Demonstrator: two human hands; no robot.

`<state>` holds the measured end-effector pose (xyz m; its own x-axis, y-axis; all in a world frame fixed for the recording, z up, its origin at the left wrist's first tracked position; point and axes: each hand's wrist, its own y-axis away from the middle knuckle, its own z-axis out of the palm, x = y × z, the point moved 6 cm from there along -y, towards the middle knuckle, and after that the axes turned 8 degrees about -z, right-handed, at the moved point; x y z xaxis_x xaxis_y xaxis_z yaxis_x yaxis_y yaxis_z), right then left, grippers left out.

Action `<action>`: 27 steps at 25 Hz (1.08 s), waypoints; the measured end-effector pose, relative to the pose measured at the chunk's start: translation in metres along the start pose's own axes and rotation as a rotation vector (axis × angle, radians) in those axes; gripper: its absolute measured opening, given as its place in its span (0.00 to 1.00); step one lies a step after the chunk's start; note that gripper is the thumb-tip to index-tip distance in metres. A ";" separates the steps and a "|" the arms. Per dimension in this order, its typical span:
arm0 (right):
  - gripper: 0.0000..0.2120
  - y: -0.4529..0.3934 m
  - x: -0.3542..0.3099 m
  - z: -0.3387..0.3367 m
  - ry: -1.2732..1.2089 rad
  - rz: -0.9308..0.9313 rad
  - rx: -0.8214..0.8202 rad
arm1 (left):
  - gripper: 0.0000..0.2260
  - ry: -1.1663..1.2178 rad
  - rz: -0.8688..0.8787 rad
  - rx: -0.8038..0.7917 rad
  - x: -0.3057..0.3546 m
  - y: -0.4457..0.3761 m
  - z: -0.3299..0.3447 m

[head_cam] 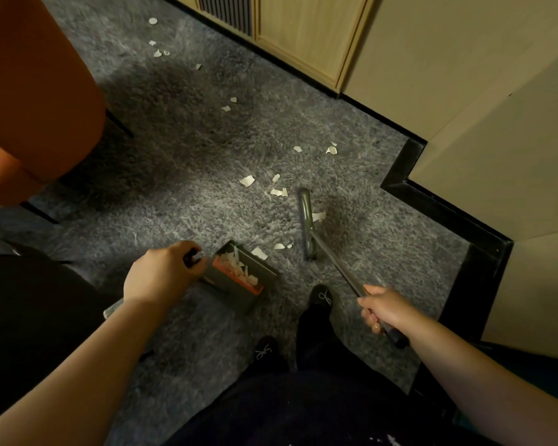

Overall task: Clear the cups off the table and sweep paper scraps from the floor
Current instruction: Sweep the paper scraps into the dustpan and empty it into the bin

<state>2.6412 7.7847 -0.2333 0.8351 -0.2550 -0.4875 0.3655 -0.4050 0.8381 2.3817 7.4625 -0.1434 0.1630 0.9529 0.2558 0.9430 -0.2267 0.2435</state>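
Observation:
I stand on grey carpet (181, 175) strewn with white paper scraps (247, 180). My left hand (161, 275) grips the dark handle of a grey dustpan (239, 278) with an orange comb edge; several scraps lie inside it. My right hand (385, 309) grips the long metal handle of a broom (308, 220), whose head rests on the carpet just right of the dustpan. One scrap (259, 252) lies at the dustpan's mouth, others beside the broom head and farther off toward the back. No cups or table are in view.
An orange chair (29, 101) stands at the left. Wooden cabinet doors (306, 30) and a beige wall (496, 123) with black skirting (432, 201) bound the right side. My black shoes (321, 296) stand just behind the dustpan and broom.

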 end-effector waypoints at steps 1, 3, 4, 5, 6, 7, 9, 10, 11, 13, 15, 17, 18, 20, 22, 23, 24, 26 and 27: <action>0.29 -0.004 -0.004 -0.005 -0.003 0.000 0.000 | 0.15 0.007 0.008 0.000 0.010 -0.005 0.004; 0.27 -0.014 -0.012 -0.014 0.003 -0.001 -0.008 | 0.16 0.027 0.016 -0.004 0.031 -0.017 0.012; 0.26 -0.019 -0.018 -0.020 0.009 -0.008 -0.013 | 0.16 0.038 0.020 -0.007 0.043 -0.025 0.015; 0.24 -0.024 -0.025 -0.026 0.016 -0.016 -0.015 | 0.16 0.049 0.031 -0.010 0.056 -0.032 0.017; 0.22 -0.031 -0.032 -0.033 0.025 -0.025 -0.015 | 0.16 0.061 0.047 -0.011 0.071 -0.041 0.020; 0.19 -0.037 -0.040 -0.040 0.032 -0.035 -0.014 | 0.16 0.074 0.064 -0.011 0.085 -0.050 0.023; 0.14 -0.051 -0.059 -0.053 0.043 -0.058 -0.012 | 0.16 0.095 0.092 -0.019 0.117 -0.070 0.027; 0.13 -0.059 -0.068 -0.061 0.053 -0.070 -0.008 | 0.15 0.098 0.103 -0.028 0.133 -0.081 0.028; 0.13 -0.070 -0.079 -0.070 0.070 -0.077 -0.003 | 0.14 0.097 0.113 -0.036 0.149 -0.093 0.029; 0.13 -0.087 -0.099 -0.088 0.106 -0.074 0.001 | 0.13 0.098 0.137 -0.027 0.173 -0.112 0.023; 0.13 -0.102 -0.118 -0.107 0.100 -0.061 -0.002 | 0.13 0.100 0.149 0.013 0.185 -0.128 0.007; 0.13 -0.115 -0.134 -0.122 0.100 -0.058 0.007 | 0.13 0.082 0.156 0.026 0.190 -0.137 -0.008; 0.12 -0.122 -0.142 -0.128 0.111 -0.061 0.013 | 0.13 0.066 0.161 0.011 0.193 -0.141 -0.013; 0.12 -0.135 -0.154 -0.135 0.136 -0.065 0.014 | 0.13 0.022 0.176 -0.024 0.201 -0.145 -0.020; 0.11 -0.150 -0.164 -0.135 0.184 -0.059 -0.001 | 0.14 -0.020 0.192 -0.040 0.209 -0.149 -0.023; 0.12 -0.156 -0.167 -0.135 0.214 -0.059 -0.004 | 0.14 -0.036 0.190 -0.049 0.210 -0.150 -0.023; 0.12 -0.162 -0.171 -0.135 0.239 -0.060 -0.008 | 0.14 -0.048 0.181 -0.059 0.208 -0.152 -0.025; 0.13 -0.171 -0.176 -0.132 0.265 -0.058 -0.026 | 0.15 -0.066 0.152 -0.088 0.199 -0.154 -0.027; 0.14 -0.174 -0.178 -0.130 0.268 -0.057 -0.038 | 0.15 -0.074 0.138 -0.102 0.193 -0.154 -0.029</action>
<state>2.4830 8.0149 -0.2602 0.8901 0.0109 -0.4556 0.4255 -0.3778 0.8223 2.2591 7.6754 -0.1047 0.3133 0.9225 0.2253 0.8764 -0.3722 0.3055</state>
